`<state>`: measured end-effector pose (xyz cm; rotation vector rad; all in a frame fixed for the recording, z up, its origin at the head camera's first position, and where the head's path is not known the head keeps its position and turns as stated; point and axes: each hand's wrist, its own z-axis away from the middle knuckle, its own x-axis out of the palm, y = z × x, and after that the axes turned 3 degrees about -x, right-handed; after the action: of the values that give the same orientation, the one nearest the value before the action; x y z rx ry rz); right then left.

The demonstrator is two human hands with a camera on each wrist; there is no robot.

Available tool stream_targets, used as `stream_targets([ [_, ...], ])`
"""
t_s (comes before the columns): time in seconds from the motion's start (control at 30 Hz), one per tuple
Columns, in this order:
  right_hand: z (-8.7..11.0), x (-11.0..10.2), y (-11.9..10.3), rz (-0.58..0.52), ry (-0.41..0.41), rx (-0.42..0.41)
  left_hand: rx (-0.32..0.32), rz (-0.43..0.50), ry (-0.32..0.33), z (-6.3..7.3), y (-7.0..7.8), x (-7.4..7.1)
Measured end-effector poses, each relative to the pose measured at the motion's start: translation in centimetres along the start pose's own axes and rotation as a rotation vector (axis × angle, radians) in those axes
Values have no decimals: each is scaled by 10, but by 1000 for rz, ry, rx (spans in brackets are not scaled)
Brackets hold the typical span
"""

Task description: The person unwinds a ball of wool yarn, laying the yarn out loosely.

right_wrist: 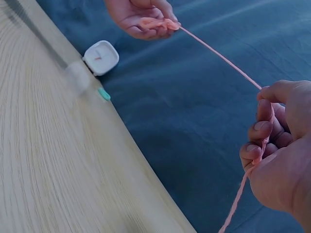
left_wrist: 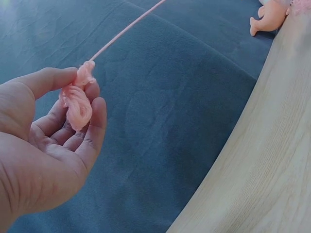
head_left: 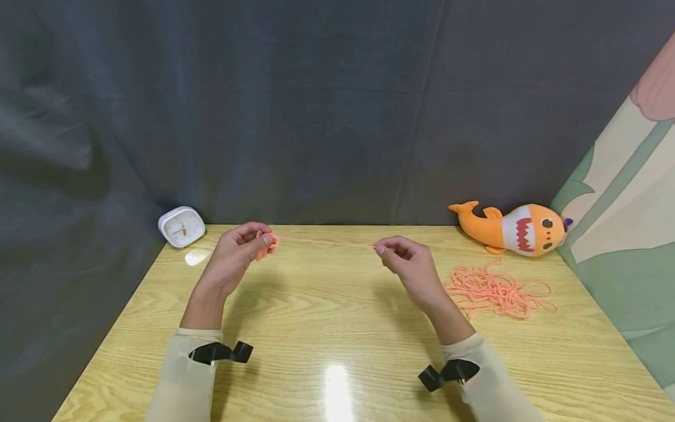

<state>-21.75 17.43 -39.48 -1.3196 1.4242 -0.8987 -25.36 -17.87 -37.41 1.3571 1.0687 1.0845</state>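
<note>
My left hand (head_left: 232, 255) pinches a small wound bundle of peach-pink yarn (left_wrist: 77, 104) between thumb and fingers, above the table. From that bundle a taut yarn strand (right_wrist: 221, 57) runs across to my right hand (head_left: 411, 266). There the thumb and forefinger pinch the strand, and the other fingers curl round it, as the right wrist view shows. Below the right palm the yarn hangs down out of that view. A loose, tangled heap of the same yarn (head_left: 498, 291) lies on the table, right of my right hand.
An orange plush shark (head_left: 511, 228) lies at the back right of the wooden table (head_left: 311, 334). At the back left stands a white clock (head_left: 181, 227). A small green object (right_wrist: 104, 94) shows near the clock in the right wrist view. Dark cloth (head_left: 316, 117) hangs behind.
</note>
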Motion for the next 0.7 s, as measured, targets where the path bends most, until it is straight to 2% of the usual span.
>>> stream_targets([
  [0.53,6,-38,-2,1,109,-15,2,14,6,0,2,0],
  [0.7,6,-51,-3,-103,159,-33,2,26,12,0,2,0],
])
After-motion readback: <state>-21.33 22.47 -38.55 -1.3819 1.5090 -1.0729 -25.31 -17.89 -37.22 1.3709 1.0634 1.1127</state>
